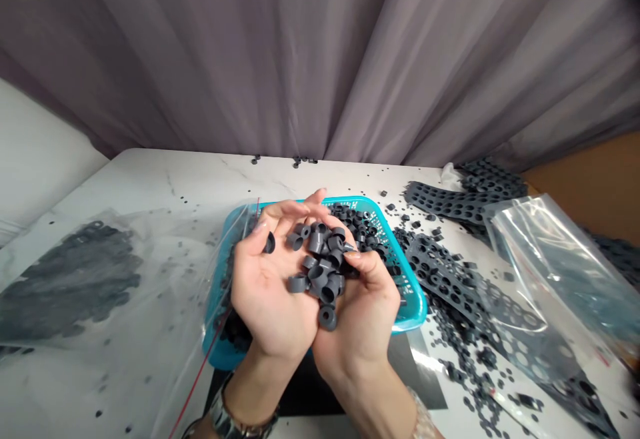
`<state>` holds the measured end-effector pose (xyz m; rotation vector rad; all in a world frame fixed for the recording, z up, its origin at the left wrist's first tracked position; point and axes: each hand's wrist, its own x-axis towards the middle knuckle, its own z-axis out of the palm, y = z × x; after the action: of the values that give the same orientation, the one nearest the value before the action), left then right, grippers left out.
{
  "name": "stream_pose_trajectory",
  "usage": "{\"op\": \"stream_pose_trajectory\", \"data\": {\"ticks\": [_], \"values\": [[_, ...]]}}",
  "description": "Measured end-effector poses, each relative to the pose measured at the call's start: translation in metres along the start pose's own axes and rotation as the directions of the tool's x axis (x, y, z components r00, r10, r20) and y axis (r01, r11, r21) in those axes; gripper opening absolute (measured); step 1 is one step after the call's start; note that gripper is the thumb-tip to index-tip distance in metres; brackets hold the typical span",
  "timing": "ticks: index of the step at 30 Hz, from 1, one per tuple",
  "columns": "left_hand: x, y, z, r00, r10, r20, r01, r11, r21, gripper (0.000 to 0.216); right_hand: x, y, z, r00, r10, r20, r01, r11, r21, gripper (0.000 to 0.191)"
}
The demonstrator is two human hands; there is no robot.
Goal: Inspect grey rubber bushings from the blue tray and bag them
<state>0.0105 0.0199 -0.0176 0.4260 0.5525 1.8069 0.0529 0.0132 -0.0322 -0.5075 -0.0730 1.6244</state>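
Note:
My left hand (270, 296) and my right hand (363, 316) are cupped together, palms up, their inner edges touching. A pile of small dark grey rubber caps (319, 272) lies in the hollow they form. Each cap is short, round and hollow, and one has a small hole in its end. The fingers of both hands curl up around the pile, with the right thumb touching its edge. Both hands are above a turquoise plastic basket (417, 292), which holds many more of the same caps (357, 216). My hands hide much of the basket.
A clear zip bag with a red seal line and dark pieces (75, 279) lies left. Perforated grey sheets (450, 202) and another clear bag (565, 259) are at right, among scattered bits (465, 359). A black sheet (415, 372) lies under the basket. A curtain (280, 59) hangs behind.

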Motion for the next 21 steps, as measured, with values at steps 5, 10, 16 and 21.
{"op": "stream_pose_trajectory", "data": {"ticks": [5, 10, 16, 21], "values": [[0.002, 0.001, 0.001, 0.989, 0.055, -0.136, -0.051, 0.998, 0.033, 0.033, 0.004, -0.001, 0.002, 0.996, 0.082, -0.033, -0.081, 0.996, 0.040, 0.026], [0.004, 0.005, 0.000, 0.989, 0.083, -0.120, -0.076, 0.995, 0.061, 0.034, 0.003, 0.000, 0.001, 0.994, 0.105, -0.017, -0.105, 0.994, 0.001, 0.027], [0.006, 0.011, -0.002, 0.993, 0.101, -0.059, -0.092, 0.985, 0.143, 0.042, 0.000, 0.006, 0.001, 0.994, 0.113, -0.007, -0.113, 0.992, -0.049, 0.026], [0.009, 0.013, -0.006, 0.998, 0.058, -0.010, -0.056, 0.992, 0.111, 0.042, -0.001, 0.009, 0.003, 0.988, 0.147, -0.042, -0.149, 0.987, -0.063, 0.016]]}}
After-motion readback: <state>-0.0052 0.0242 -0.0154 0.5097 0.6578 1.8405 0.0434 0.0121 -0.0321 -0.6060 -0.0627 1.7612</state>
